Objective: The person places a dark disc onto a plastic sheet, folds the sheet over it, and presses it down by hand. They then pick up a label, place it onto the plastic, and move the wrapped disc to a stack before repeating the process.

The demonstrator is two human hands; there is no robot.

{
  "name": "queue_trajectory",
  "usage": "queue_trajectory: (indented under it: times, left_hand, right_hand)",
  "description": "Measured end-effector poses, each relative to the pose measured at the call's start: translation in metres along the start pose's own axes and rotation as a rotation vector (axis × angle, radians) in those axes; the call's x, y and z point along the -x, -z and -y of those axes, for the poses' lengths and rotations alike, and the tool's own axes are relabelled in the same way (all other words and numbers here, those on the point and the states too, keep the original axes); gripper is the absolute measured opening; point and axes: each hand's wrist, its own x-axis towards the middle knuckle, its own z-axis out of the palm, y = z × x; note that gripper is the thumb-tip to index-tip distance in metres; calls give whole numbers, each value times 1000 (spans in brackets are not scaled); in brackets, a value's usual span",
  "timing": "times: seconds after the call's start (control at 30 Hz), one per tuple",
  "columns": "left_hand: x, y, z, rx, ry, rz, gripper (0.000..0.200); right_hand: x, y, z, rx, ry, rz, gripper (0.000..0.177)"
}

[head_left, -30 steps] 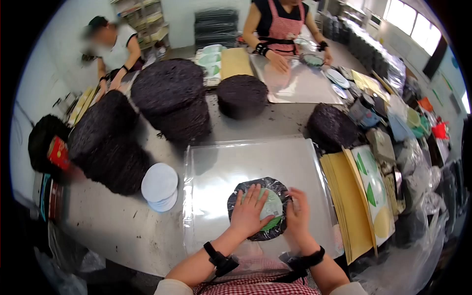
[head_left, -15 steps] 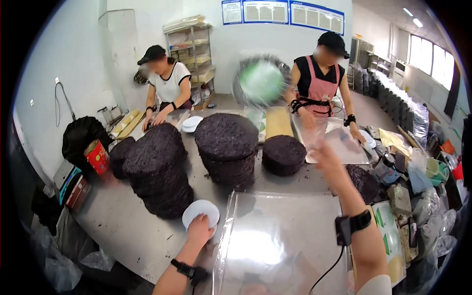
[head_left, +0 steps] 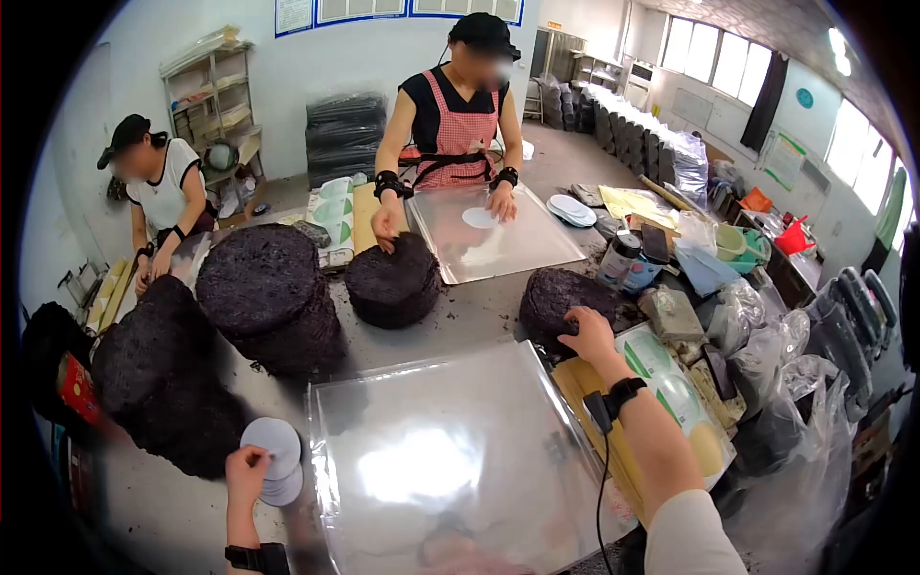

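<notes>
My left hand (head_left: 247,470) pinches the edge of the top disc in a small pile of thin white round discs (head_left: 273,446) on the table. My right hand (head_left: 591,343) is at the near edge of a low pile of dark, rough rounds like dried seaweed (head_left: 556,297). Its thumb and fingers are apart, and the fingertips touch or almost touch the pile. Between my hands lies a large stack of clear plastic bags (head_left: 402,398), glossy with reflected light. Taller stacks of the dark rounds (head_left: 259,278) stand beyond my left hand.
Across the table a co-worker in a checked apron (head_left: 460,134) has one hand on a dark round pile (head_left: 393,283) and one by a white disc. Another co-worker (head_left: 168,192) works at far left. A jar (head_left: 618,261), grey block (head_left: 671,314) and printed green packaging (head_left: 661,374) crowd the right side.
My right hand has come down from mid-air to the dark pile at right. My left hand has gone from lying over the discs to pinching one. The view has turned right.
</notes>
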Motion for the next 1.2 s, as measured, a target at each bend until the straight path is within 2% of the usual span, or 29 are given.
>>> queue_trajectory:
  times: [0.07, 0.13, 0.17, 0.2, 0.23, 0.3, 0.33, 0.4, 0.43, 0.47, 0.5, 0.53, 0.57, 0.63, 0.67, 0.77, 0.8, 0.83, 0.9, 1.0, 1.03, 1.1, 1.17, 1.2]
  left_hand:
    - [12, -16, -50, -134, -184, -247, 5]
    - [42, -61, -102, -25, -286, -104, 10]
    - [59, -86, -127, -40, -455, -8, 9]
    - [74, -115, -133, -47, -529, 91, 13]
    - [87, -135, -164, -77, -668, 214, 15]
    - [102, -183, -163, -94, -787, 400, 17]
    - [107, -204, -153, -106, -807, 517, 17]
    - [110, -228, -139, -171, -887, 570, 18]
    - [113, -233, -137, -205, -923, 593, 19]
    - [117, -233, -133, -152, -879, 629, 21]
    - [117, -225, -140, -162, -922, 644, 21]
    - [114, -214, -146, -170, -959, 660, 21]
    - [112, -202, -151, -178, -999, 671, 21]
    - [112, -170, -150, -190, -947, 571, 19]
    - [112, -151, -145, -235, -904, 539, 20]
    - [123, -89, -140, -376, -794, 487, 20]
    - [129, -72, -137, -402, -756, 476, 18]
    - [137, -57, -132, -426, -721, 462, 16]
    - [148, -53, -119, -419, -685, 457, 14]
    - [157, -60, -105, -344, -701, 506, 14]
    - [157, -68, -109, -332, -718, 534, 14]
    - [151, -78, -118, -315, -768, 531, 14]
    - [146, -80, -129, -309, -832, 480, 13]
    - [140, -81, -130, -305, -820, 458, 13]
  right_hand:
    - [-4, -19, -27, -181, -153, 40, 21]
    - [-3, -30, -40, -482, -310, 23, 17]
    - [-3, -33, -45, -630, -392, 21, 15]
    - [-7, -32, -57, -757, -438, 86, 10]
    - [-8, -33, -63, -818, -436, 60, 10]
    - [-15, -26, -71, -864, -576, 125, 10]
    - [-16, -24, -79, -1009, -619, 140, 12]
    - [-23, -24, -92, -1295, -697, 171, 15]
    - [-28, -25, -95, -1223, -705, 148, 16]
    - [-31, -29, -96, -1154, -715, 128, 17]
    - [-31, -33, -94, -1085, -729, 114, 19]
    - [-30, -36, -86, -935, -572, 123, 24]
    - [-24, -39, -76, -649, -420, 100, 26]
    - [-12, -27, -36, -87, -98, 38, 32]
    - [-6, -26, -21, 72, -62, -52, 37]
    - [-9, -45, -45, -340, -282, -38, 32]
    - [-12, -50, -59, -523, -395, -20, 26]
    - [-11, -47, -60, -822, -416, -40, 21]
    - [-9, -24, -49, -703, -493, 56, 25]
    - [-19, -22, -53, -521, -485, -140, 29]
    - [-29, -27, -69, -315, -406, -342, 33]
    - [-34, -10, -82, -200, -490, -737, 32]
    - [-38, 25, -81, -210, -529, -952, 30]
    - [-41, 46, -79, -306, -563, -1040, 28]
